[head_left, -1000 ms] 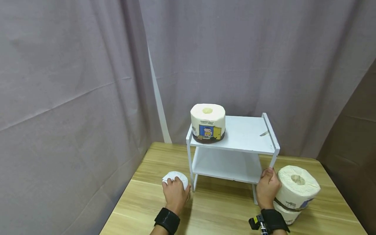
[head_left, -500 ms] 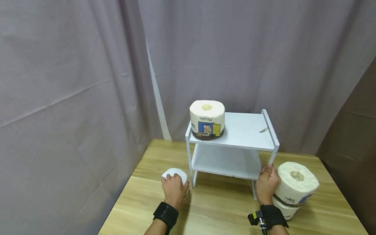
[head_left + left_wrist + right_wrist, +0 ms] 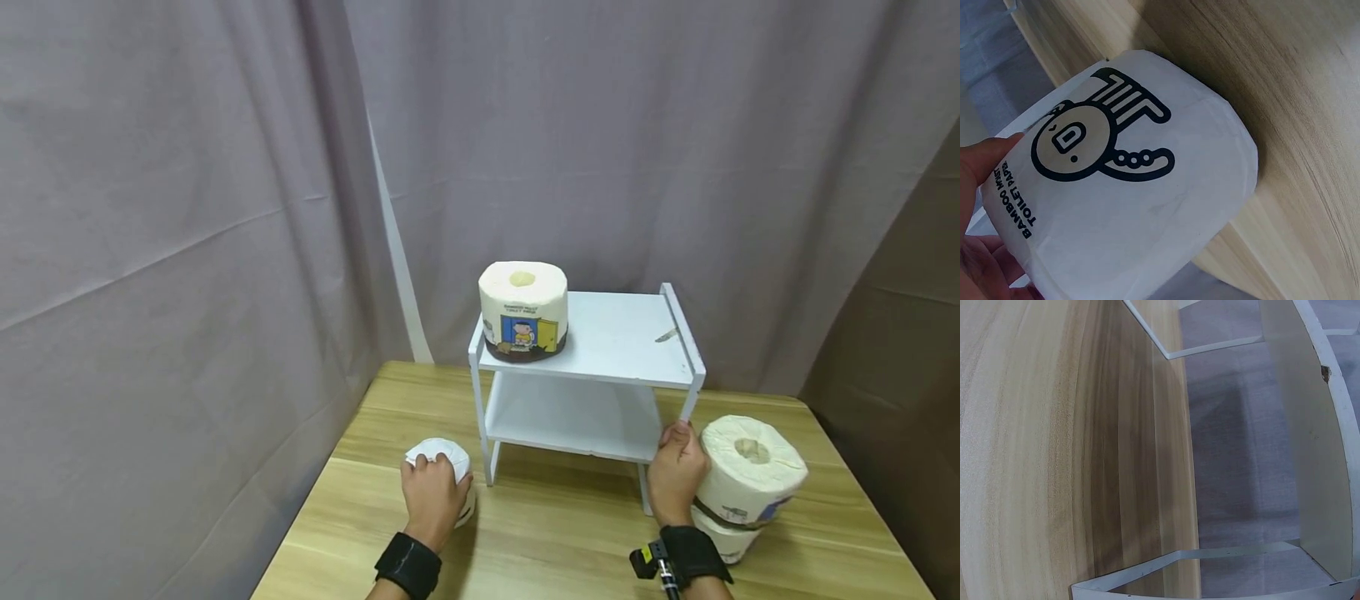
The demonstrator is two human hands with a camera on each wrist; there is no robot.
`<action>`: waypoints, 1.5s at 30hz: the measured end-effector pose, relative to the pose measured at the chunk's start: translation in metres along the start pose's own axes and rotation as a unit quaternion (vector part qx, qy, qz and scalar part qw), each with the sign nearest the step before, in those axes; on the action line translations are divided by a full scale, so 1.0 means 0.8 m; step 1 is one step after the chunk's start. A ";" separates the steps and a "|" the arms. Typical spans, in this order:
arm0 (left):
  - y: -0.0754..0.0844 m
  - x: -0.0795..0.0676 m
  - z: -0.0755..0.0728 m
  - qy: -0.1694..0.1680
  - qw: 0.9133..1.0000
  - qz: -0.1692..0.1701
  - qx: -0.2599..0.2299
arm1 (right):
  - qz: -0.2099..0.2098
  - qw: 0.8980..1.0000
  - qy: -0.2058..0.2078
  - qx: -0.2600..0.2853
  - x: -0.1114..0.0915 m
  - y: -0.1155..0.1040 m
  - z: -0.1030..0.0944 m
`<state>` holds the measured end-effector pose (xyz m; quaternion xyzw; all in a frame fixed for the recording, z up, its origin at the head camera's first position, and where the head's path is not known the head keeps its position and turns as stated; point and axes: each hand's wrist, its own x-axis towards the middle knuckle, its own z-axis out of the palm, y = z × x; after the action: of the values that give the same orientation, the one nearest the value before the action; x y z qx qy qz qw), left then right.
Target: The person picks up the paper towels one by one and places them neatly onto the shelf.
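Note:
My left hand [image 3: 433,497] grips a wrapped toilet roll [image 3: 441,451] by its top, left of the white shelf. In the left wrist view, this toilet paper roll [image 3: 1141,206] shows a printed cartoon figure and lettering, with its lower end at the wooden surface. My right hand [image 3: 677,477] holds the front right leg of the white two-tier shelf [image 3: 622,337]. Another toilet roll [image 3: 522,308] stands upright at the left end of the upper tier. In the right wrist view, the shelf's board [image 3: 1310,437] and metal leg frames appear, while the hand is nearly out of sight.
Right of the shelf, beside my right hand, one toilet roll [image 3: 738,487] sits on a second roll [image 3: 723,540]. Everything stands on a wooden table [image 3: 555,542]. A grey curtain [image 3: 600,150] hangs behind and along the left.
My left hand and its toilet roll have shifted slightly left, away from the shelf. The right hand keeps its hold on the shelf leg; the head view has moved slightly.

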<state>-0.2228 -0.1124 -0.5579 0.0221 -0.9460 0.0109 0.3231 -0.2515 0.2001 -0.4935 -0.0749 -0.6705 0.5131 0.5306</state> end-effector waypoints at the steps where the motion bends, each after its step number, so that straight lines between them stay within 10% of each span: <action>1: -0.001 -0.001 -0.002 0.000 1.000 0.001 -0.002 | -0.001 1.000 -0.001 -0.002 -0.001 0.000 0.000; 22: -0.022 0.003 -0.048 -0.065 0.990 0.004 -0.129 | -0.001 1.000 -0.020 -0.009 0.002 0.058 0.006; 45: -0.018 0.004 -0.076 -0.039 0.969 0.054 -0.237 | -0.001 1.000 -0.009 0.004 0.000 0.002 -0.001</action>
<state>-0.1877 -0.1246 -0.5077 -0.1062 -0.9332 -0.1970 0.2812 -0.2518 0.2009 -0.4950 -0.0671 -0.6731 0.5160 0.5256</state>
